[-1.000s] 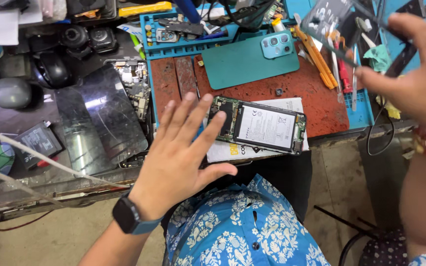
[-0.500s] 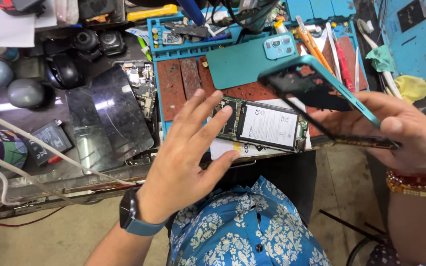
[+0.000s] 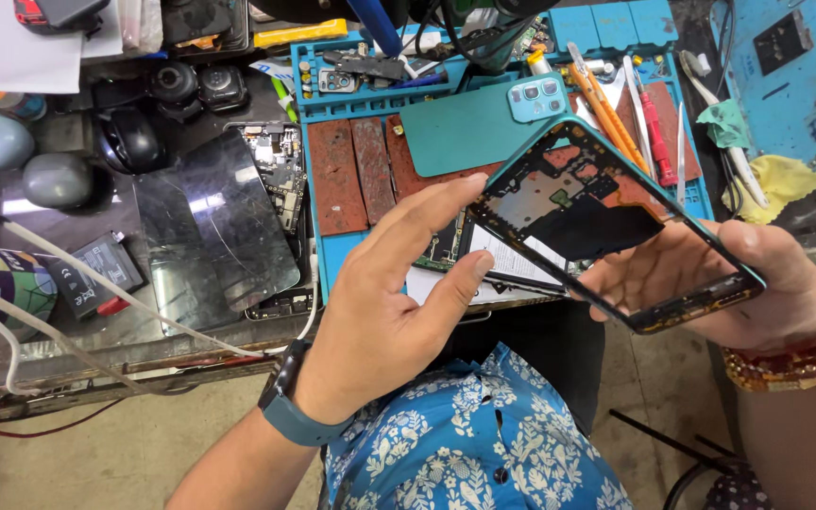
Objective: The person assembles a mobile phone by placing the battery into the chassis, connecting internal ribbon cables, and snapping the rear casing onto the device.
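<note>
The left hand (image 3: 384, 312), a watch on its wrist, is spread open and holds nothing, its fingertips reaching to the near end of the phone frame (image 3: 606, 222) and hovering over an opened phone (image 3: 512, 264) that lies on the blue mat (image 3: 318, 189) on the desk. Just right of it, the right hand (image 3: 739, 293) is cupped palm up under the teal frame, fingers closed around its far end, holding it tilted above the mat. Beyond this hand lie orange and red tools (image 3: 616, 118).
</note>
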